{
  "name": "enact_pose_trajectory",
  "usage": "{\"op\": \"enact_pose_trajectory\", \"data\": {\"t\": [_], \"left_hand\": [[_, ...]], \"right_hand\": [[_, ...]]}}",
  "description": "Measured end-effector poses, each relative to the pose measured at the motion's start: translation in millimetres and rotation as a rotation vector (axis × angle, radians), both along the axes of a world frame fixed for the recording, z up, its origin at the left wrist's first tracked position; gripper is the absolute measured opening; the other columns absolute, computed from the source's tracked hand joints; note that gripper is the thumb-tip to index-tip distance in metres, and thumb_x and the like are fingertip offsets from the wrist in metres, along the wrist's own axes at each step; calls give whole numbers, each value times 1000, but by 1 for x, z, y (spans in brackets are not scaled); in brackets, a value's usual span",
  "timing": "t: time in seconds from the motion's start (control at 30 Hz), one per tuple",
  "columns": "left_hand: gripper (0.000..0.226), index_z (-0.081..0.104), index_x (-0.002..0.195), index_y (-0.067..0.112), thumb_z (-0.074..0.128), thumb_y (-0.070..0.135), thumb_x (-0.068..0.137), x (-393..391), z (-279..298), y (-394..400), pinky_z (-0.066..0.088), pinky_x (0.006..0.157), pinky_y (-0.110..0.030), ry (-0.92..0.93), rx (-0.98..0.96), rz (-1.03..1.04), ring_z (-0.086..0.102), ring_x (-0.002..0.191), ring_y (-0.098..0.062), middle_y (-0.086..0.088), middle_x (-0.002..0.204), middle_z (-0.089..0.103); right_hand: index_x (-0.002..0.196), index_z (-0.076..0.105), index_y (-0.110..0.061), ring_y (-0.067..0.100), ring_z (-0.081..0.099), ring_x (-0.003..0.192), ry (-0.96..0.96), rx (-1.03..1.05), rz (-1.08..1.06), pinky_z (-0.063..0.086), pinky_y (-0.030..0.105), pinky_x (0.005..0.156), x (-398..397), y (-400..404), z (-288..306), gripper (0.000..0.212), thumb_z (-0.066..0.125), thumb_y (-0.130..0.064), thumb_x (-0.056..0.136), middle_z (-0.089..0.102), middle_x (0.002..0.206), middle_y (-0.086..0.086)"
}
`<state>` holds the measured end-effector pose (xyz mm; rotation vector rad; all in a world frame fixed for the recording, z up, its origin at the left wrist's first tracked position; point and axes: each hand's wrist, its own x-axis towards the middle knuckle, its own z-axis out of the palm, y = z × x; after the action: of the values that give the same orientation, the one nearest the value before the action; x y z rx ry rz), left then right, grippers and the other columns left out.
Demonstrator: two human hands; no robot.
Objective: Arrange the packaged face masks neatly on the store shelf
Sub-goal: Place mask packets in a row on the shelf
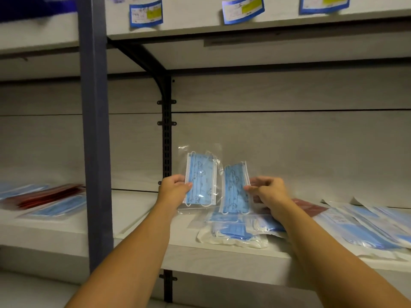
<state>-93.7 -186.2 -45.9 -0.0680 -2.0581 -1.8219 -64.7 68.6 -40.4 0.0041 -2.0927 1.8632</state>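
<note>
Both forearms reaching in; left hand (175,187) pinching one upright mask pack (201,178), right hand (268,190) seemingly pinching another (235,188) above the shelf (142,210). Slick film, could slip onto loose packs (233,234).

No text is legible. Three blue-bordered price labels (146,14) on the upper shelf edge (200,24), at twelve o'clock, carry print too blurred to read; the printed mask packets (201,178) show patterns only.
</note>
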Motion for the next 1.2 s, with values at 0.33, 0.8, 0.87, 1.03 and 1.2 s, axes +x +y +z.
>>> {"op": "enact_pose_trajectory", "data": {"t": [0.33, 0.8, 0.87, 1.03, 1.2], "left_hand": [[4, 72, 88, 8, 69, 7, 91, 40, 5, -4, 63, 75, -39, -18, 48, 125, 75, 83, -21, -6, 91, 76], [16, 65, 81, 15, 68, 4, 92, 165, 42, -72, 46, 45, -11, 69, 33, 88, 65, 68, -7, 0, 82, 68], [12, 66, 85, 17, 70, 8, 92, 179, 40, -91, 52, 51, -15, 68, 46, 87, 69, 73, -10, -2, 89, 72], [12, 67, 85, 16, 70, 5, 90, 215, 36, -164, 60, 70, -32, 66, 97, 162, 73, 83, -21, -9, 96, 75], [12, 64, 86, 14, 69, 5, 92, 258, 28, -242, 59, 71, -32, 42, 178, 287, 71, 84, -21, -6, 93, 72]], "right_hand": [[104, 68, -12, 21, 72, 89, 112, 32, 136, 58, 25, 59, 14, -18, 8, 21, 76, -5, 86, 72, 101, 6], [97, 66, -6, 25, 67, 89, 260, 94, 187, 56, 33, 68, 98, -105, 55, 19, 74, 3, 83, 68, 100, 14], [97, 65, -4, 27, 67, 93, 256, 92, 197, 59, 37, 75, 114, -126, 57, 18, 73, 3, 84, 67, 103, 15], [102, 65, -3, 24, 67, 95, 237, 137, 234, 57, 32, 69, 150, -176, 52, 19, 73, 0, 85, 67, 104, 11], [101, 63, -10, 20, 68, 91, 207, 144, 242, 56, 28, 66, 174, -227, 43, 18, 71, -3, 87, 66, 104, 8]]}}
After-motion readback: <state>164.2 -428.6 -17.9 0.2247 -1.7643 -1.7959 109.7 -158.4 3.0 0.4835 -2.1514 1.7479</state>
